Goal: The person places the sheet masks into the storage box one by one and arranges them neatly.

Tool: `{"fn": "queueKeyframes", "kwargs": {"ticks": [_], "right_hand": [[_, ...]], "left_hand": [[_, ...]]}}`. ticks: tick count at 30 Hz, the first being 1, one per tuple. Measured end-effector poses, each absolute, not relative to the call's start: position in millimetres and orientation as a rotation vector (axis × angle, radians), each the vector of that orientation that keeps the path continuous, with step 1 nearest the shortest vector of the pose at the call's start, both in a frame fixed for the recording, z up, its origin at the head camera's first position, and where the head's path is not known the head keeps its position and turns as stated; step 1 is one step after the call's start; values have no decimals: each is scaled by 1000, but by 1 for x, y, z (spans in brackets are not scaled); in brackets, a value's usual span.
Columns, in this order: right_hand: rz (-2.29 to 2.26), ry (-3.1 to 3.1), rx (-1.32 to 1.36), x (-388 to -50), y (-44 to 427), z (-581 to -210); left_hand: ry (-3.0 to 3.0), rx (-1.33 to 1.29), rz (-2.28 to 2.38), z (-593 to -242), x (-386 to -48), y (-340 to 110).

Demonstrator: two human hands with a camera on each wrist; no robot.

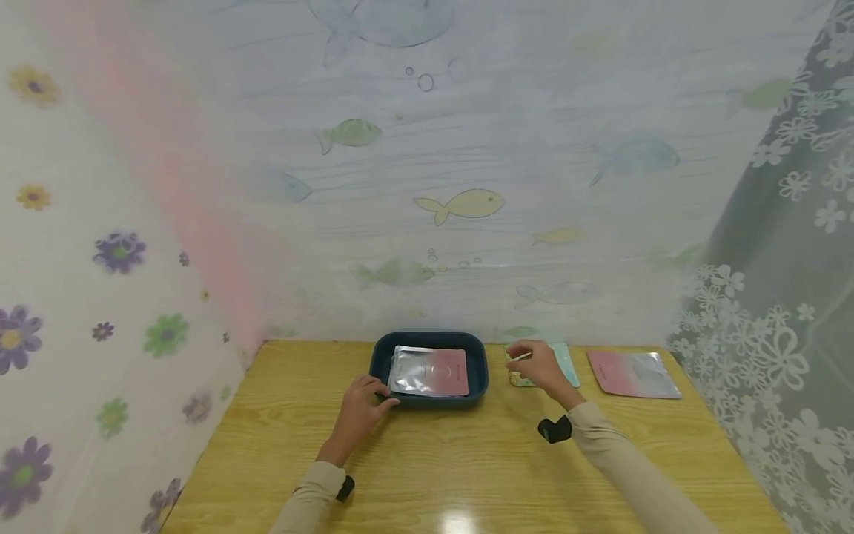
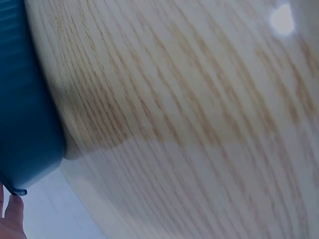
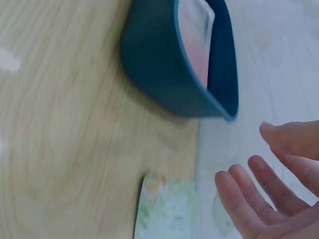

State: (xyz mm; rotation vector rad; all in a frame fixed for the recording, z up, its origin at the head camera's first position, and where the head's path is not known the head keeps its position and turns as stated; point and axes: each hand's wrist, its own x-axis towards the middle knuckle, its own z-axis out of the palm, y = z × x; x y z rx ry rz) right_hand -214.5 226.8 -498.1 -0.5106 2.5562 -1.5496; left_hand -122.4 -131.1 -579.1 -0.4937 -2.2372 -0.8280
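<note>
A dark blue rectangular basin (image 1: 440, 403) stands near the table's back edge. Inside lies a flat pink and silver sachet (image 1: 430, 372). My left hand (image 1: 363, 400) grips the basin's front left corner, its thumb outside the rim; in the left wrist view only part of that hand (image 2: 13, 214) shows beside the basin wall (image 2: 30, 114). To the basin's right, my right hand (image 1: 537, 363) hovers above a mint green patterned sachet (image 1: 564, 362). The right wrist view shows this hand (image 3: 284, 221) with fingers spread apart, holding nothing, and the green sachet (image 3: 167, 209) apart from it.
Another pink and silver sachet (image 1: 634, 374) lies flat at the right of the wooden table (image 1: 454, 467). Behind the table hangs a pale curtain (image 1: 400, 237) with fish drawings. Sheer flowered fabric (image 1: 767, 356) hangs along the right side.
</note>
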Motion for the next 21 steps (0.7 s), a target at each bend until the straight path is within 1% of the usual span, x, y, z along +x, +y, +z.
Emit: {"fn": "queueKeyframes", "kwargs": {"ticks": [14,21], "right_hand": [[-1574,2622,-426,-230,279,-507],[-1539,2641,-333,-240,299,-516]], "left_hand": [[-2223,-512,-853,-579,-122,-132],[-2182,-546,-842,-581,-124,-132]]}}
